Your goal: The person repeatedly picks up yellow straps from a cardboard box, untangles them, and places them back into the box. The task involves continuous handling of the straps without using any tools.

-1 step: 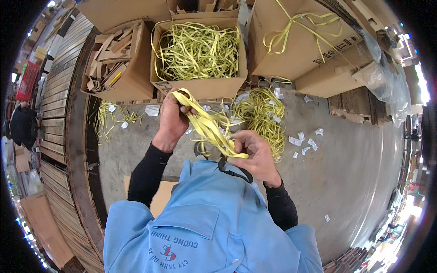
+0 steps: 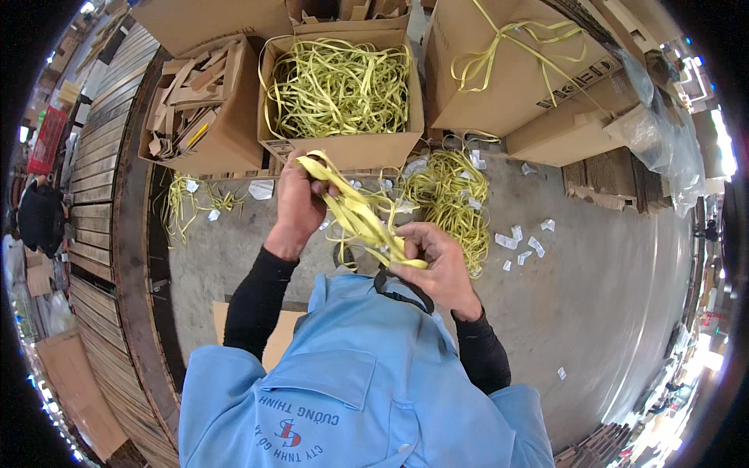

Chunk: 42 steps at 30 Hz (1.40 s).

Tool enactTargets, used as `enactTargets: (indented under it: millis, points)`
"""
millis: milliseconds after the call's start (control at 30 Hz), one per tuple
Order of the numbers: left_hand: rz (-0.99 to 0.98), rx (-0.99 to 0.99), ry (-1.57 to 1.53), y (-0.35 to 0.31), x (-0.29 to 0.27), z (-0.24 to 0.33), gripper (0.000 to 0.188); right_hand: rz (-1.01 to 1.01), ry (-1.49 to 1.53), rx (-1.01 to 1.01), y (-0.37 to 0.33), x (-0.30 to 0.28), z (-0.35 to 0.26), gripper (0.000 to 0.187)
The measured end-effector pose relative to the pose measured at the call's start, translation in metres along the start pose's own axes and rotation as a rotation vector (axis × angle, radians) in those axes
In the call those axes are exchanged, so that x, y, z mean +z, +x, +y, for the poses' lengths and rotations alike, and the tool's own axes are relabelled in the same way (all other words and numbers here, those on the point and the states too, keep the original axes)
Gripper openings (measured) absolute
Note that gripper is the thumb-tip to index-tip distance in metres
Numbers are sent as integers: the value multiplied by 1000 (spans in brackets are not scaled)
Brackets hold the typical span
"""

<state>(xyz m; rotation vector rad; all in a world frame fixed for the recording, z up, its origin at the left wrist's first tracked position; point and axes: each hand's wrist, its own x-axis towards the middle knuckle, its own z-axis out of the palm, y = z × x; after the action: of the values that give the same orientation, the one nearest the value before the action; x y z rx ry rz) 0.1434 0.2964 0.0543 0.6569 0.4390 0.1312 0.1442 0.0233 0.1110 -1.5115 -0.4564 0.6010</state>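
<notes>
A bundle of yellow plastic strapping (image 2: pixel 353 212) stretches between my hands in front of my chest. Its upper left end is gripped by my left hand (image 2: pixel 299 204), thumb and fingers closed around the looped strands. At the lower right end, my right hand (image 2: pixel 435 261) pinches the strands between thumb and fingers. Some thin loose strands hang below the bundle. Just beyond my hands stands a cardboard box (image 2: pixel 343 150) heaped with tangled yellow strapping (image 2: pixel 339 86). On the floor behind my right hand lies a loose pile of the same strapping (image 2: pixel 456 195).
To the left, another box (image 2: pixel 222 129) holds cardboard scraps. A large carton (image 2: pixel 507 54) with strapping over it stands at the right, near clear plastic film (image 2: pixel 663 148). White paper scraps (image 2: pixel 534 247) dot the concrete floor. A slatted wooden platform (image 2: pixel 94 187) runs along the left.
My left hand and forearm have shifted very slightly to the right, and the strapping bundle has moved a little with them. Both hands keep their hold.
</notes>
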Motion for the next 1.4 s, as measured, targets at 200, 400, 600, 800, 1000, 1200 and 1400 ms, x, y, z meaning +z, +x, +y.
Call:
enactTargets:
  millis: [200,400,600,800,1000,1200,1400]
  points:
    - [-455,-225,625,-20,39,0,46,240,512,143,30,-33,6,21]
    - [-159,46,37,-4,55,24,20,50,1047,-29,44,-55,-14,32]
    - [-39,86,188,-8,59,9,24,-160,-431,27,30,-39,-22,44]
    - [40,180,243,5,42,12,45,-55,-279,-44,21,-72,-4,32]
    - [53,34,-30,7,16,10,24,122,1402,-377,25,-95,52,20]
    - [-446,232,21,-44,62,-1,46,248,1211,42,65,-78,82,62]
    - [-329,470,582,-44,102,36,38,-165,1062,284,90,6,84,61]
